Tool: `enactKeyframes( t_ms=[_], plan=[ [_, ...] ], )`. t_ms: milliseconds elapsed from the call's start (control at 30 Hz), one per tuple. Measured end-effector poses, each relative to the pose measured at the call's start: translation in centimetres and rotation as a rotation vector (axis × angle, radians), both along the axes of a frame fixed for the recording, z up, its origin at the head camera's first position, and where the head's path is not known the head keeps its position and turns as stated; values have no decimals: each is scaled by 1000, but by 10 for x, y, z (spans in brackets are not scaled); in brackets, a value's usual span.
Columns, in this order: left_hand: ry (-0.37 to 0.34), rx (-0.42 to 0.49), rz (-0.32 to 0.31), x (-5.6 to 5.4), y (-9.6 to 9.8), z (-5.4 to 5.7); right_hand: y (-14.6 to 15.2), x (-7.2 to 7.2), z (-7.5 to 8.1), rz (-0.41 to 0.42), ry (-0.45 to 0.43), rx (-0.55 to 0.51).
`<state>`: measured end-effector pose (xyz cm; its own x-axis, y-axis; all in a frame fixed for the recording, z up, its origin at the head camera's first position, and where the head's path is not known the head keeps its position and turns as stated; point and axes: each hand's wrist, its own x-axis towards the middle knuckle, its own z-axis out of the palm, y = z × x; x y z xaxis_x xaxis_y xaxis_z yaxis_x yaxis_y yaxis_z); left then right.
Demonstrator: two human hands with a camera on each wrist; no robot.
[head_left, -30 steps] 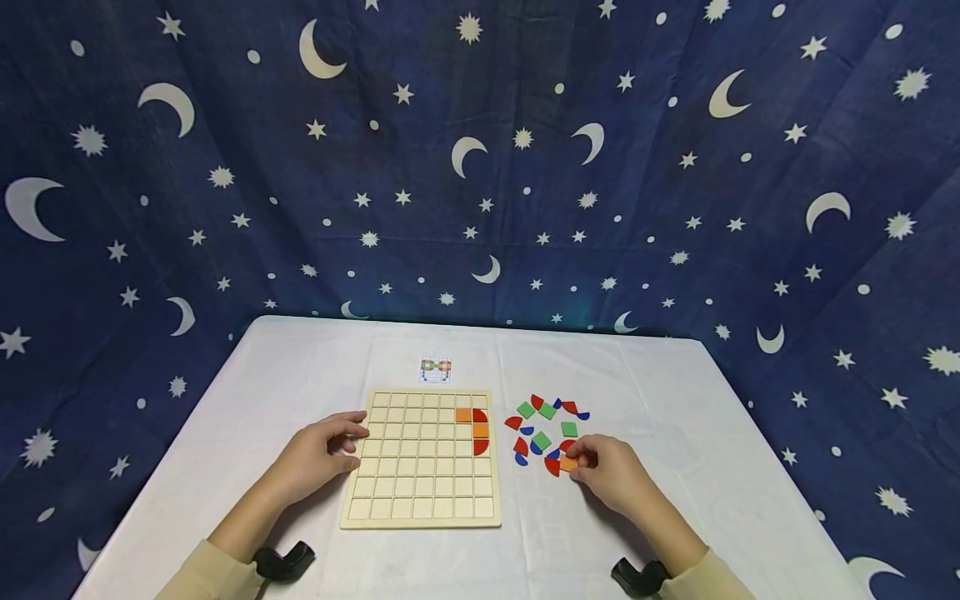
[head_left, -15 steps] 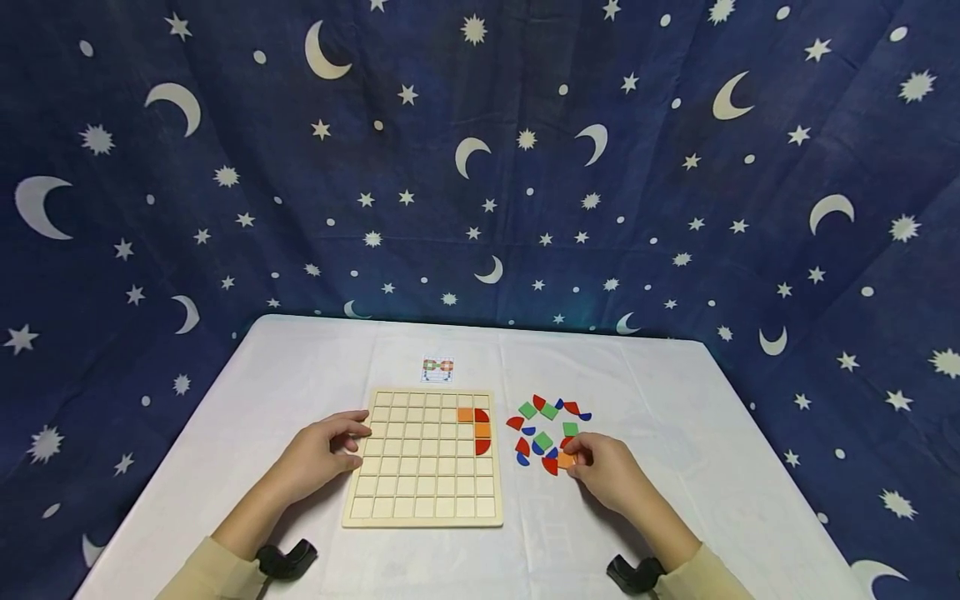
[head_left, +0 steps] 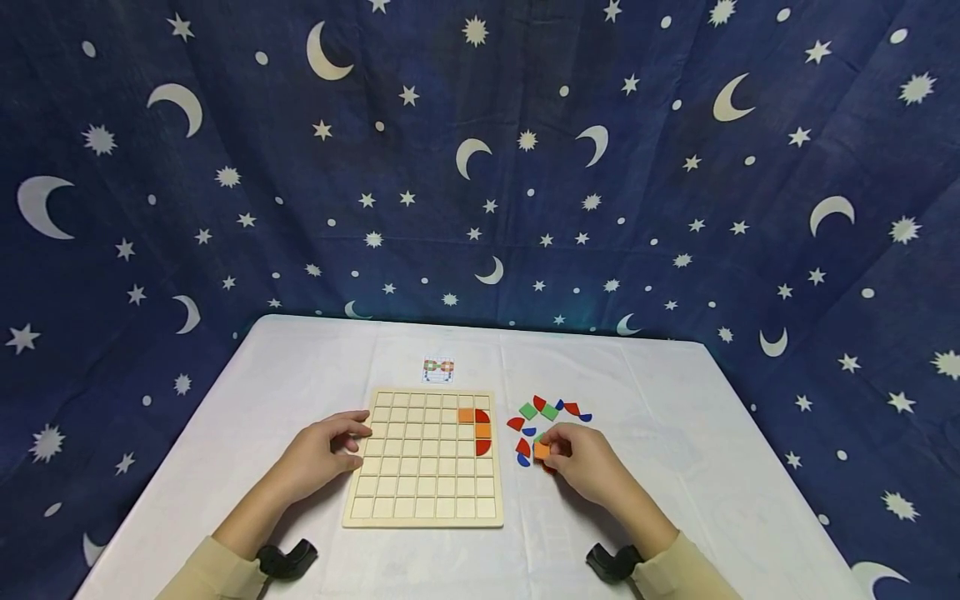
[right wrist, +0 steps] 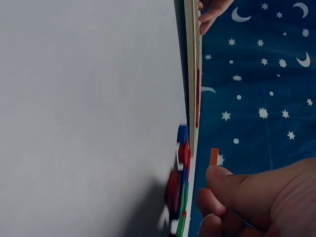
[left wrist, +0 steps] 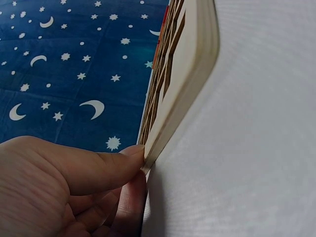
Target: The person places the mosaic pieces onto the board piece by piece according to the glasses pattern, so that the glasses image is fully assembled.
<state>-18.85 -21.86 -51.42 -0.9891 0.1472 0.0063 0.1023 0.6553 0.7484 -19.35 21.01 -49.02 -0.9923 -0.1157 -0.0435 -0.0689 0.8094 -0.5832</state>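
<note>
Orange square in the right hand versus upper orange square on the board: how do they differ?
The held tile is pinched by the right hand; the upper placed tile is untouched. The held tile is up off the table; the upper placed tile lies in the wooden grid board. Both are orange squares.

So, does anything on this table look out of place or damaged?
Nothing stands out. The wooden grid board lies flat, its four placed tiles sitting neatly in cells. Loose tiles lie scattered to its right, without visible damage; the right hand holds an orange square tile.
</note>
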Motion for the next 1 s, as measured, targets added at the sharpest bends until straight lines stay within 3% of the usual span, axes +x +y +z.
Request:
enactKeyframes(
  t_ms=[433, 833, 1000],
  plan=[
    [-17, 6, 9, 0, 1, 1, -43, -11, -3, 161, 32, -37],
    [-9, 12, 9, 0, 0, 1, -83, -21, -4, 246, 25, -61],
    [-9, 13, 9, 0, 1, 1, -91, -21, -6, 245, 5, -57]
  ],
)
